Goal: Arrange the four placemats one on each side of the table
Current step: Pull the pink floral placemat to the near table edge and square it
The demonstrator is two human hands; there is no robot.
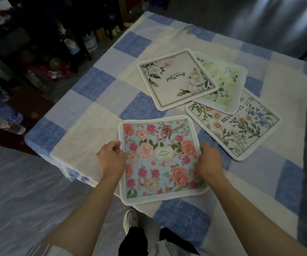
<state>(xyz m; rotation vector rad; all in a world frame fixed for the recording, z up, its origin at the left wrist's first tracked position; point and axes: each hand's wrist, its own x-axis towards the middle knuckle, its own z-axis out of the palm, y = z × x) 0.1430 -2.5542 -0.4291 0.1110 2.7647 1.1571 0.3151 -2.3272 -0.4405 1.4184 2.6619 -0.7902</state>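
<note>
Placemats are being sorted on a table point(101, 74) covered in a blue-and-white checked cloth. A blue mat point(160, 157) with pink flowers is being gripped at its side edges, the left hand point(110, 159) closed on the left rim and the right hand point(210, 163) closed on the right rim, with the mat's near corner overhanging the table's near edge. Three others are lying overlapped towards the middle: a rose mat point(174, 78) on top, a yellow mat point(226, 85) partly beneath it, and a daisy mat point(241, 126) lowest, nearer the right side. Each mat is being judged light, soft and floppy, with a plush white border, so a two-handed pinch at opposite rims is being favoured to keep it flat. Wrinkles are being seen in the cloth, so dragging is being judged likely to bunch it; lifting is safer. Open room is being left along the far and left edges; the right side is being crowded by the overlapped mats
</note>
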